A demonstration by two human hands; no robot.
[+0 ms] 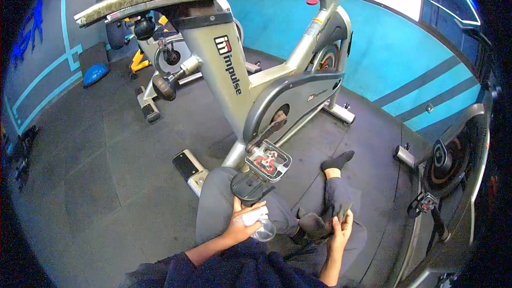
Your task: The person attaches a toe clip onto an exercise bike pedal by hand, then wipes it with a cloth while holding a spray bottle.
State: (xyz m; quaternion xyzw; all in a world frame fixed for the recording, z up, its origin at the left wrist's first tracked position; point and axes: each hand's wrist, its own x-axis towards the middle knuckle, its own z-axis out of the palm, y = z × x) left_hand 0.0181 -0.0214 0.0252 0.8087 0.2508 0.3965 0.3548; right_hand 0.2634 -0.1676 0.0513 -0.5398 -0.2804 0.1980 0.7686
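I sit on the floor beside a grey Impulse exercise bike (229, 69). Its pedal (268, 160) hangs just above my lap, with a black toe strap (248, 186) below it. My left hand (242, 223) grips a white cloth (255, 215) together with a clear plastic bottle (265, 230), right under the strap. My right hand (341, 229) rests near my socked foot (313, 225) and holds a small dark object (344, 210); I cannot tell what it is.
A second bike (453, 165) stands at the right against the blue wall (384, 42). Another bike (160, 58) and a blue half-ball (96, 73) lie at the back left. Dark rubber flooring (85, 160) spreads to the left.
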